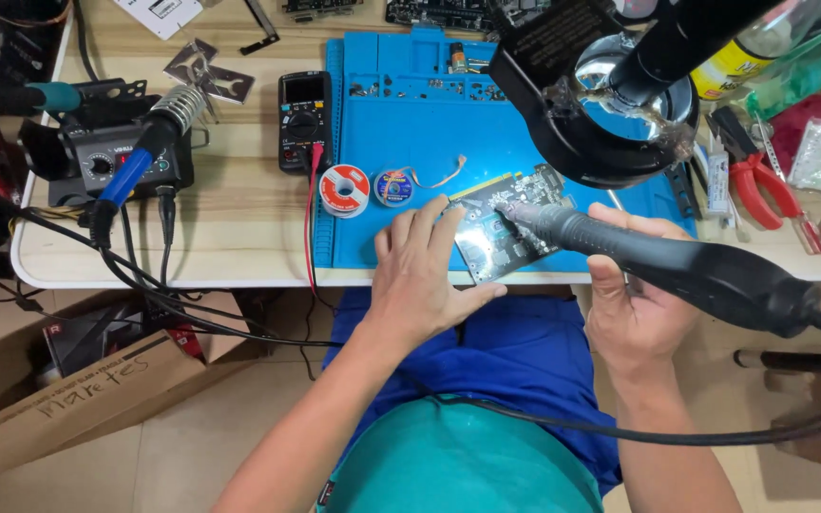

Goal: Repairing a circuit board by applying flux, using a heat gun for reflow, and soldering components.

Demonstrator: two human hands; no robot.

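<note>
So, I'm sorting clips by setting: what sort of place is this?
Likely an electronics repair bench: a circuit board on a blue work mat, a soldering station, and a multimeter.

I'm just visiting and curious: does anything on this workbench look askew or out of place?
The circuit board lies slanted, its near corner poking past the blue mat at the table edge. Small screws lie scattered loose at the mat's far side.

1. The left hand (422, 275) is laid flat, palm down, with the fingers spread and pointed away from the body.
2. The right hand (631, 302) is closed in a grip, thumb turned up.
3. Both forearms are stretched forward, bare.
</note>
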